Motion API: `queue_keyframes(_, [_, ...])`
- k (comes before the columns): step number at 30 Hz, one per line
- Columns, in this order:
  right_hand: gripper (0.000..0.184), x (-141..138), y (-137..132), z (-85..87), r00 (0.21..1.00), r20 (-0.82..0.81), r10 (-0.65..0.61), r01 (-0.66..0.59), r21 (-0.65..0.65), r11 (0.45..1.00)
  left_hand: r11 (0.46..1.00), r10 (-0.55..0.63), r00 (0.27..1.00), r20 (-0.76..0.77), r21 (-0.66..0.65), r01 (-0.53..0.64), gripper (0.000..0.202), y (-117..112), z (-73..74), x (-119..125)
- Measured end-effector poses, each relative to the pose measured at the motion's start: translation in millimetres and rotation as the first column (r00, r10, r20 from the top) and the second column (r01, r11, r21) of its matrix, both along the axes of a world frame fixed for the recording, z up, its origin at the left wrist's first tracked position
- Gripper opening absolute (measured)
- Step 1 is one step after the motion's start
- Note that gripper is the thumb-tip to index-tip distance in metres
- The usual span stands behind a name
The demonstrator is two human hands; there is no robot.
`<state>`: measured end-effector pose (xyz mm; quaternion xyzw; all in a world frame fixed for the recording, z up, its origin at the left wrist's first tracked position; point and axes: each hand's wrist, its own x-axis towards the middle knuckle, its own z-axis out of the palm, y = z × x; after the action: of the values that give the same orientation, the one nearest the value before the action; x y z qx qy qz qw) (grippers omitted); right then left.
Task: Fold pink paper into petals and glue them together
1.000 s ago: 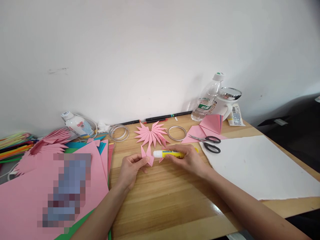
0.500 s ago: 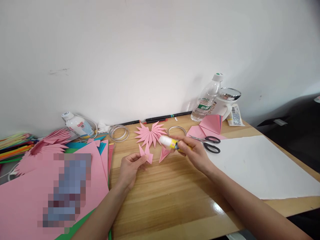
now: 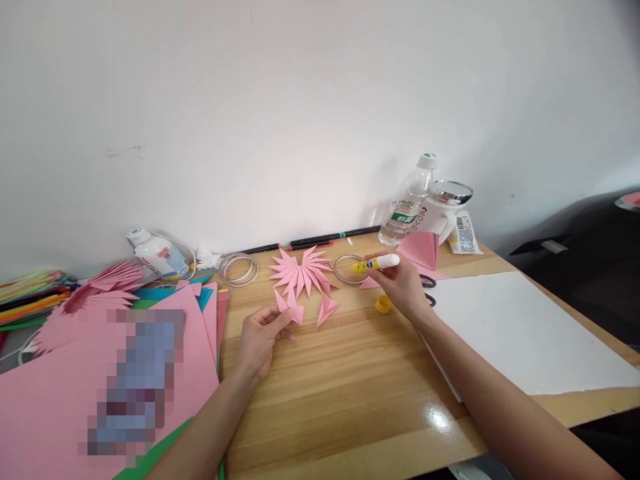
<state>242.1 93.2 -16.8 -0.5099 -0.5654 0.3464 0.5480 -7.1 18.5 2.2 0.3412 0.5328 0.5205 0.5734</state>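
Note:
My left hand [image 3: 260, 337] pinches a small folded pink paper piece [image 3: 290, 308] just above the wooden table [image 3: 325, 380]. My right hand [image 3: 403, 287] is closed round a yellow and white glue stick [image 3: 376, 263], held level with its white end pointing right. The stick's yellow cap [image 3: 383, 304] lies on the table just below that hand. A loose pink folded petal [image 3: 327, 308] lies between my hands. Behind them sits a pink paper flower [image 3: 301, 270] of several pointed petals.
Stacked pink and coloured paper sheets [image 3: 165, 333] cover the left. Metal rings [image 3: 239, 268] and another ring [image 3: 346, 268] flank the flower. A water bottle [image 3: 407, 200], a white mug [image 3: 443, 210], folded pink paper [image 3: 423, 250], partly hidden scissors [image 3: 430, 283] and a white sheet [image 3: 515, 327] lie right. Pens [image 3: 330, 235] line the wall.
My right hand has lifted the glue stick away from the pink piece and swung it up and to the right, turning it end for end. The yellow cap now shows. The left hand has stayed.

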Motion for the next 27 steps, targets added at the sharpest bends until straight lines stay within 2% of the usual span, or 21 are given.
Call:
queue_keyframes(4, [0.038,-3,4,-5.6,0.998,0.061,0.019,-0.019,-0.012,1.0,1.0,-0.019,1.0,-0.007,0.007,0.019,0.019,-1,0.1,1])
queue_keyframes(10, [0.033,-5,8,-3.0,0.965,0.245,-0.092,0.075,0.078,0.994,1.0,-0.03,0.999,-0.022,0.008,0.031,0.019,-1,1.6,2])
queue_keyframes(16, [0.03,-7,12,-12.1,0.967,0.245,0.067,-0.06,-0.037,0.998,0.999,-0.043,0.999,-0.023,0.005,0.043,0.019,-1,1.2,2])
queue_keyframes(22, [0.031,-6,15,-16.9,0.97,0.227,0.083,-0.063,-0.093,0.994,0.999,-0.047,0.999,-0.018,0.014,0.048,0.019,-1,-1.6,1])
queue_keyframes(25, [0.051,-4,11,-9.5,0.958,0.287,0.011,-0.008,-0.011,1.0,0.999,-0.048,0.999,-0.007,0.019,0.048,0.019,-2,-2.5,0])
queue_keyframes(27, [0.063,-5,4,-1.0,0.918,0.37,-0.144,0.099,0.139,0.985,0.999,-0.046,0.999,-0.001,0.015,0.047,0.019,-2,-2.5,0])
